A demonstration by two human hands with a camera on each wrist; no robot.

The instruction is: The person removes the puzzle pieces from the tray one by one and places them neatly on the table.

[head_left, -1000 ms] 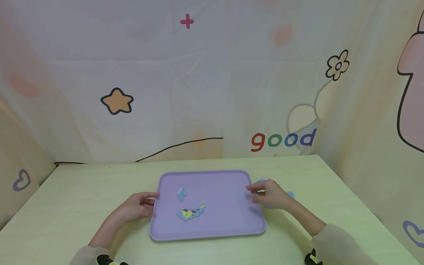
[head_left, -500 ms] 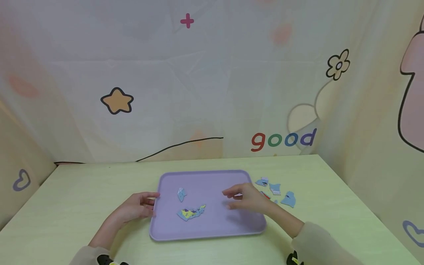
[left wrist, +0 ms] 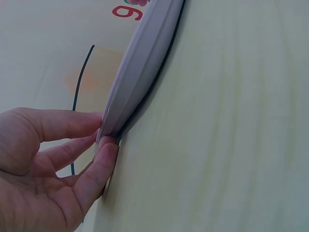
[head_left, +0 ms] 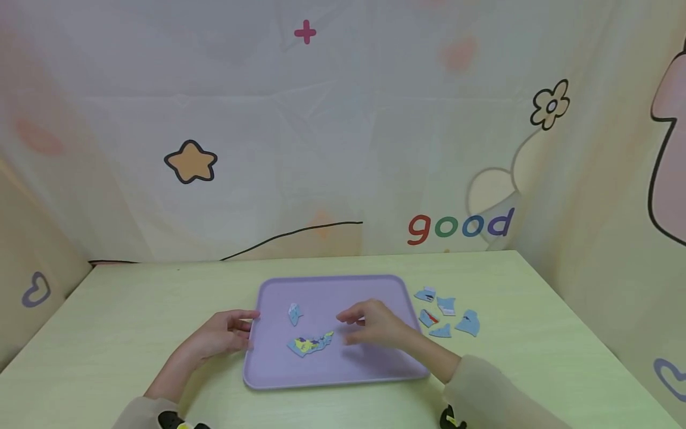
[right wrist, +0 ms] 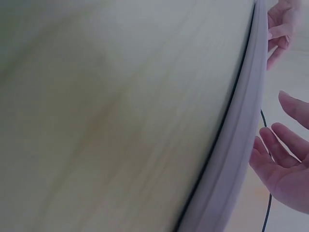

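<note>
A purple tray (head_left: 370, 369) lies on the table. My left hand (head_left: 221, 333) rests its fingertips against the tray's left edge; in the left wrist view the index finger and thumb (left wrist: 99, 169) touch the outer side of the rim. Over the tray's right half hangs my right hand (head_left: 375, 325), fingers loosely bent and parted, with nothing seen between them. Left of it on the tray are a small blue-and-white puzzle piece (head_left: 294, 314) and a longer blue, yellow and purple puzzle part (head_left: 311, 344). In the right wrist view the right hand (right wrist: 285, 164) appears above the rim.
Right of the tray, several loose puzzle pieces lie on the table, among them a blue one (head_left: 468, 323), one with a red mark (head_left: 428, 318) and one with a white edge (head_left: 446, 305). A printed curtain (head_left: 332, 149) stands behind the table (head_left: 134, 310).
My right hand has moved left from the tray's right edge to over the tray, uncovering the loose pieces at the right. The left hand, tray and pieces have stayed in place.
</note>
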